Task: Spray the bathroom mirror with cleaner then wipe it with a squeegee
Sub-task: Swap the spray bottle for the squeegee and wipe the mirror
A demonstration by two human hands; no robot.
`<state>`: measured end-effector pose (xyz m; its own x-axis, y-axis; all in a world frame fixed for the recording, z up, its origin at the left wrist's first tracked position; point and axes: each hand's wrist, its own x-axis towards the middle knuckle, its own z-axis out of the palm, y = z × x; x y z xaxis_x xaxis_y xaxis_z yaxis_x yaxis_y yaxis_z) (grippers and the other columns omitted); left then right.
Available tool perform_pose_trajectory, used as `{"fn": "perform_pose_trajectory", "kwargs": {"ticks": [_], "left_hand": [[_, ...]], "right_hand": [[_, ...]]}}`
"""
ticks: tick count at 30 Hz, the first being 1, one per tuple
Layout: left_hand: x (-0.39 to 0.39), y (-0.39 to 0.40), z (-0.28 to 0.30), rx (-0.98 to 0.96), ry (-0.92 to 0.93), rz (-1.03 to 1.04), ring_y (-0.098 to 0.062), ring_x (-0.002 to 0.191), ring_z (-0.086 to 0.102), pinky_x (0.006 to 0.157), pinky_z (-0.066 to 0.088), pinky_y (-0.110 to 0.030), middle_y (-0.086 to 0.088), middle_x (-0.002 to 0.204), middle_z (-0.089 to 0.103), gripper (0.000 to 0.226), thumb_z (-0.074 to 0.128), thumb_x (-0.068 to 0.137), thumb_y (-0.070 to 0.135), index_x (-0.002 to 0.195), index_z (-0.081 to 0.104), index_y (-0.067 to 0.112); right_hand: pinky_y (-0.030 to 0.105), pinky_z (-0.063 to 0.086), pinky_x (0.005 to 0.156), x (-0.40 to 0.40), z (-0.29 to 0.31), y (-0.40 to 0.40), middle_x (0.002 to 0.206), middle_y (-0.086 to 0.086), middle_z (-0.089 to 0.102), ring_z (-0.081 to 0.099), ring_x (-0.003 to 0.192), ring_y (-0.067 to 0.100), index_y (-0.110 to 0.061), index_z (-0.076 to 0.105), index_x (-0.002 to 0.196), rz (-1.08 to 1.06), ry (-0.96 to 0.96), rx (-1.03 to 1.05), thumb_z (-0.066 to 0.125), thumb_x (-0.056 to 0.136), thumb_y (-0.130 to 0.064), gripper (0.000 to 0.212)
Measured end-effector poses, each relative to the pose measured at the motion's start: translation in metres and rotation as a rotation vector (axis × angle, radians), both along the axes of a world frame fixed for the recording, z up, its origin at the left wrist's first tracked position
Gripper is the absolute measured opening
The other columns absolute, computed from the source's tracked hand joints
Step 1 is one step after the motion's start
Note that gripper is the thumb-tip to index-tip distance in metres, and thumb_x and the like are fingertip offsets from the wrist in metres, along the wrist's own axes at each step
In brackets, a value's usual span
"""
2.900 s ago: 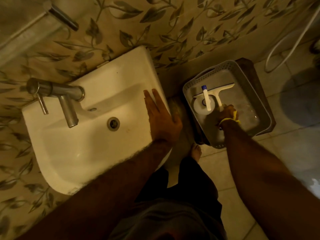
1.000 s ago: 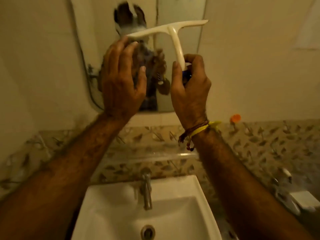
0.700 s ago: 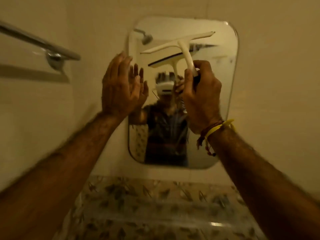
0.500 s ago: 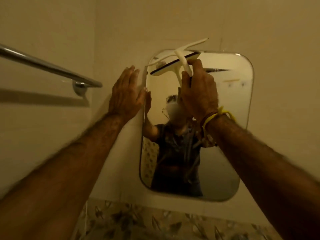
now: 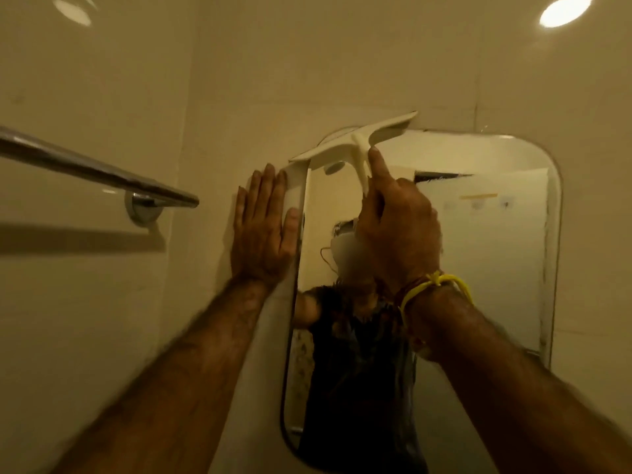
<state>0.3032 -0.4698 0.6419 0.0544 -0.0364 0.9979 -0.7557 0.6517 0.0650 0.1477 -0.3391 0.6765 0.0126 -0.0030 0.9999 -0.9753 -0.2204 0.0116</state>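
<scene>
A rounded rectangular mirror (image 5: 478, 254) hangs on the cream wall ahead. My right hand (image 5: 398, 230) grips the handle of a white T-shaped squeegee (image 5: 355, 142), index finger stretched up along the handle. The squeegee's blade lies tilted across the mirror's top left corner, overlapping the upper edge. My left hand (image 5: 263, 227) is flat with straight fingers, pressed on the wall and the mirror's left edge. The mirror reflects a person and my arms. No spray bottle is in view.
A chrome towel rail (image 5: 99, 171) juts from the left wall, ending on a round mount close to my left hand. Glossy cream wall tiles surround the mirror. A ceiling light (image 5: 564, 10) shines at the top right.
I took the squeegee from the basket on the floor and lifted it to the mirror's top edge. My left hand left the sink and now presses flat beside the mirror.
</scene>
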Motion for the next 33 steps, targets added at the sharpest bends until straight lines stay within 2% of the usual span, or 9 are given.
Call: {"fn": "perform_pose_trajectory", "kwargs": {"ticks": [4,7,11,14,18,21,26,28,33], "left_hand": [[-0.001,0.0,-0.001,-0.027,-0.002,0.021,-0.021,0.157,0.01,0.128,0.007,-0.047,-0.008,0.169,0.019,0.063,0.019,0.104,0.041,0.16,0.024,0.012],[-0.002,-0.002,-0.003,-0.048,-0.016,0.04,-0.024,0.157,0.011,0.128,0.007,-0.048,-0.01,0.168,0.019,0.066,0.023,0.103,0.044,0.16,0.025,0.009],[-0.002,0.002,-0.004,-0.051,-0.07,0.051,-0.025,0.157,0.011,0.128,0.003,-0.046,-0.009,0.168,0.02,0.068,0.024,0.103,0.046,0.159,0.025,0.008],[-0.004,0.009,-0.002,-0.025,-0.033,0.014,-0.024,0.157,0.014,0.128,0.005,-0.048,-0.008,0.167,0.024,0.068,0.022,0.103,0.048,0.158,0.029,0.01],[-0.017,0.017,0.002,-0.003,0.049,-0.05,-0.029,0.156,0.017,0.127,0.004,-0.053,-0.012,0.165,0.027,0.073,0.027,0.099,0.051,0.155,0.034,0.006],[-0.017,0.013,-0.003,-0.025,0.014,-0.03,-0.031,0.156,0.015,0.127,0.003,-0.055,-0.014,0.166,0.023,0.079,0.028,0.097,0.057,0.157,0.03,0.005],[-0.018,0.009,-0.006,-0.11,-0.059,-0.018,-0.032,0.155,0.017,0.126,0.001,-0.052,-0.018,0.166,0.023,0.087,0.028,0.097,0.064,0.157,0.026,0.001],[-0.018,0.01,-0.007,-0.113,-0.079,-0.003,-0.032,0.156,0.016,0.126,0.001,-0.053,-0.018,0.166,0.022,0.088,0.028,0.097,0.065,0.158,0.024,0.002],[-0.016,0.007,-0.01,-0.156,-0.187,0.037,-0.034,0.156,0.014,0.126,0.004,-0.058,-0.021,0.166,0.019,0.088,0.04,0.096,0.063,0.159,0.022,0.005]], "right_hand": [[0.026,0.049,0.046,-0.014,-0.056,0.004,0.079,0.002,0.058,0.048,0.054,0.012,-0.02,0.039,0.148,0.003,-0.04,0.017,0.052,0.099,-0.019,0.051],[0.02,0.044,0.048,-0.018,-0.084,0.012,0.082,0.005,0.061,0.045,0.056,0.008,-0.016,0.041,0.146,-0.007,-0.019,0.04,0.049,0.098,-0.021,0.049],[0.032,0.051,0.05,-0.006,-0.023,0.021,0.078,0.004,0.055,0.05,0.058,0.016,-0.026,0.035,0.149,-0.068,-0.057,0.025,0.045,0.1,-0.02,0.05],[0.034,0.048,0.056,-0.005,0.018,0.021,0.085,0.007,0.055,0.05,0.066,0.018,-0.029,0.036,0.148,-0.068,-0.097,0.07,0.043,0.1,-0.021,0.049],[0.027,0.045,0.048,-0.018,-0.03,0.024,0.074,0.001,0.053,0.049,0.057,0.013,-0.024,0.029,0.151,-0.058,-0.079,0.102,0.044,0.101,-0.022,0.052],[0.023,0.038,0.051,-0.027,-0.08,0.026,0.075,0.004,0.057,0.044,0.057,0.011,-0.018,0.03,0.152,-0.085,-0.059,0.122,0.047,0.1,-0.022,0.054],[0.029,0.053,0.052,-0.021,-0.013,0.018,0.074,0.003,0.061,0.055,0.057,0.014,-0.023,0.026,0.152,-0.097,-0.098,0.01,0.039,0.099,-0.021,0.054],[0.026,0.051,0.056,-0.021,0.01,0.014,0.078,0.005,0.064,0.054,0.061,0.013,-0.022,0.027,0.152,-0.087,-0.145,0.006,0.039,0.099,-0.021,0.055],[0.031,0.054,0.055,-0.016,-0.062,0.014,0.076,0.005,0.059,0.053,0.06,0.014,-0.019,0.026,0.152,-0.057,-0.16,0.035,0.041,0.1,-0.022,0.054]]}}
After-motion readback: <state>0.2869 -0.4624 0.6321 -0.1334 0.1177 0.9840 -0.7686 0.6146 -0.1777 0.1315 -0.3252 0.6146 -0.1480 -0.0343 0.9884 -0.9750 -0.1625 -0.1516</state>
